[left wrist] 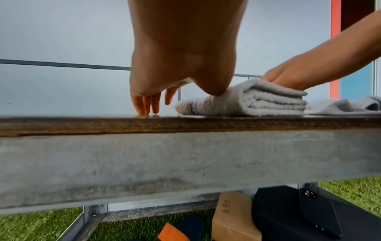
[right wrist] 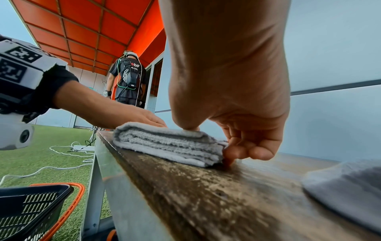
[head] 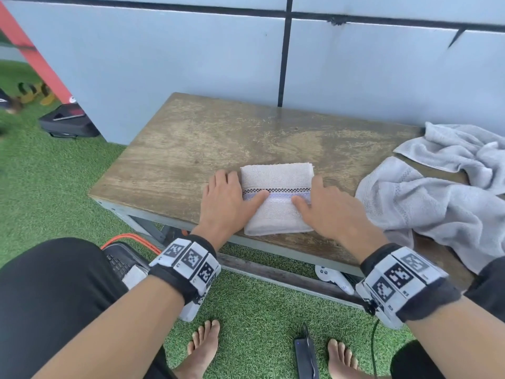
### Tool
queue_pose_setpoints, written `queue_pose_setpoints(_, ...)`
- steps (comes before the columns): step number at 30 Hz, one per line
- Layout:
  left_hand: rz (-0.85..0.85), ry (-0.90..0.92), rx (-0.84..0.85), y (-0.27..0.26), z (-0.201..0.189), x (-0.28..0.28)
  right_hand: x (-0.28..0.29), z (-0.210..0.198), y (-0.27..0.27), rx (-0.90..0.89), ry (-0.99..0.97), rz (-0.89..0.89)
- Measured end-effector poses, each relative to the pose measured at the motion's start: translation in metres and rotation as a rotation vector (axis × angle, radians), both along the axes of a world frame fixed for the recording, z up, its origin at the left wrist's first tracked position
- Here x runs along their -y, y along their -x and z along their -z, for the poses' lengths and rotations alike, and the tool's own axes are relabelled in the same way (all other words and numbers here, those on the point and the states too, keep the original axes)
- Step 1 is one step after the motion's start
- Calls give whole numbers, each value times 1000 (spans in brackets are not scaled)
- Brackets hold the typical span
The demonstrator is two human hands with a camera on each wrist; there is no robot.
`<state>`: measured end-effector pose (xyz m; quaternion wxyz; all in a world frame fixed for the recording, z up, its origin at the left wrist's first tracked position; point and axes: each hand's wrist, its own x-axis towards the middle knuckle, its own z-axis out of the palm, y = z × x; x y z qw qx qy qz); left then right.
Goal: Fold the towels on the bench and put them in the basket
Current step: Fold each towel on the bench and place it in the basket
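The small folded white terry towel (head: 277, 199) with a checked black band and a pale blue stripe lies in several layers near the front edge of the worn brown wooden desk (head: 207, 138), about midway along it. The left hand (head: 228, 199) sits at its left side: the thumb presses down on top of the towel, while the other fingers (left wrist: 144, 104) point down beside it with their tips on the wood, so this grip brackets the towel's left edge. The right hand (head: 328, 207) is at the right side, thumb on top and curled fingers (right wrist: 245, 151) tucked against the stacked right edge, a grip pinching the folded layers. To the right, apart from the folded towel, a larger rumpled grey towel (head: 437, 192) sprawls over the desk's right end. Below the desk's left front, on the green artificial turf (head: 54, 187), stands a black plastic mesh basket (right wrist: 31, 210) with an orange handle
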<state>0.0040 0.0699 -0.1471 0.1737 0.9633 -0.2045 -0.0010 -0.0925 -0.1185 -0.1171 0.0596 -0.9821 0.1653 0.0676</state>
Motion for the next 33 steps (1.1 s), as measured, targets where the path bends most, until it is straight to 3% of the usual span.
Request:
queue_pose_setpoints(5,32,12,-45,-1,-6,-8,-8,0,3,-17,-2,-14)
queue_pose_setpoints(10,42,266,-177,2,-15,-13,-15,-6,6,-34,4,-46)
queue_pose_setpoints(15,106,407,-298,11,-22,-24,-22,-15,4,-10,-26,-44)
queue_pose_setpoints(22,33,738,-390,15,-40,-55,-32,-19,-12,95,-367,-3)
queue_pose_setpoints(27,-66,970,-488,19,-43,-90,-63,-35,-15,45,-732,17)
queue_pose_setpoints(33,-126,1124,-571,27,-39,-134,-96,-44,-15,-4,-839,-57)
